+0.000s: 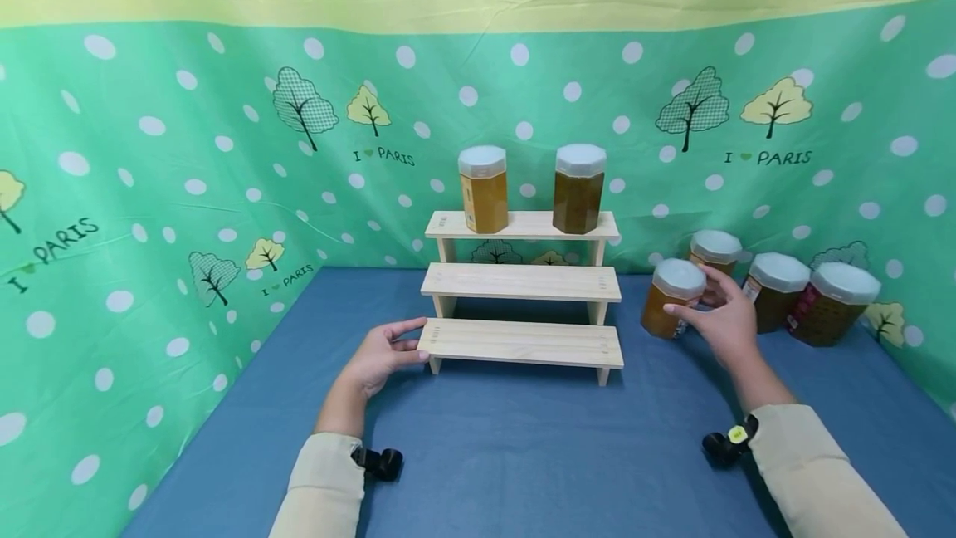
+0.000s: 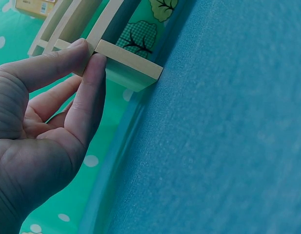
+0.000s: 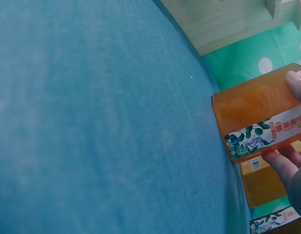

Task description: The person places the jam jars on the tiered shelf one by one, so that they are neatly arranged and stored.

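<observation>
A three-step wooden display stand (image 1: 523, 342) stands in the middle of the blue cloth. My left hand (image 1: 377, 360) pinches the left end of its lowest step between thumb and fingers; the left wrist view shows the fingertips at the board's corner (image 2: 130, 59). To the right of the stand, my right hand (image 1: 723, 324) grips an amber honey jar (image 1: 661, 307) with a white lid, thumb on one side and fingers on the other. A printed label (image 3: 257, 136) runs along this jar in the right wrist view.
On the top step stand a lighter honey jar (image 1: 486, 199) and a darker one (image 1: 578, 199). Behind and right of my right hand are an amber jar (image 1: 714, 247) and two dark jars, one in the middle (image 1: 775, 297), one outermost (image 1: 831, 310). A green dotted curtain (image 1: 187, 123) hangs behind.
</observation>
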The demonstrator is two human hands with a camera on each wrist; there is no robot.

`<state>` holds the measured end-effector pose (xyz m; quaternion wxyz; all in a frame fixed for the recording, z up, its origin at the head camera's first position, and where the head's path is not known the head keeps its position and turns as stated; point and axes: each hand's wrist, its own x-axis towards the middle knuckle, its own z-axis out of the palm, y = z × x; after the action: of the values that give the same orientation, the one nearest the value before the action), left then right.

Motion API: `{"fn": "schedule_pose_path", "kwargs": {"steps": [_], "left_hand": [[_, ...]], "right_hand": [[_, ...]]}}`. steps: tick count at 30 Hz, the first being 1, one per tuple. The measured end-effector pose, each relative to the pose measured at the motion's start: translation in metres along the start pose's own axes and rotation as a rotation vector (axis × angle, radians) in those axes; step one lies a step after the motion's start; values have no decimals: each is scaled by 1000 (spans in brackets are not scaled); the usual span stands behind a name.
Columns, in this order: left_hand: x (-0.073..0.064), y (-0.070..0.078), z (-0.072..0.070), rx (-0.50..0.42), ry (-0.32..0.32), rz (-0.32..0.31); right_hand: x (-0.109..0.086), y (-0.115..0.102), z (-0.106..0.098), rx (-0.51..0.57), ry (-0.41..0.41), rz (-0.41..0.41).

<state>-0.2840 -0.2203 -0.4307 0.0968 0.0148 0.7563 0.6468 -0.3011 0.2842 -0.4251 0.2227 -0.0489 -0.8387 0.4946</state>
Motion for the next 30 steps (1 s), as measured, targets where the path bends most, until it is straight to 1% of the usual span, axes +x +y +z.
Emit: {"fn": "schedule_pose_path", "kwargs": {"steps": [6, 11, 14, 18, 24, 30], "left_hand": [[0, 0, 0, -5, -1, 1], [0, 0, 0, 1, -1, 5], [0, 0, 0, -4, 7, -4], [0, 1, 1, -6, 17, -7], [-1, 0, 0, 6, 7, 4], [0, 0, 0, -5, 13, -1]], "right_hand": [[-3, -1, -3, 4, 4, -1], [-6, -1, -5, -12, 1, 35], [-8, -1, -7, -16, 3, 51], [-11, 0, -9, -8, 8, 35], [-16, -1, -12, -7, 17, -10], [-22, -6, -17, -1, 16, -17]]}}
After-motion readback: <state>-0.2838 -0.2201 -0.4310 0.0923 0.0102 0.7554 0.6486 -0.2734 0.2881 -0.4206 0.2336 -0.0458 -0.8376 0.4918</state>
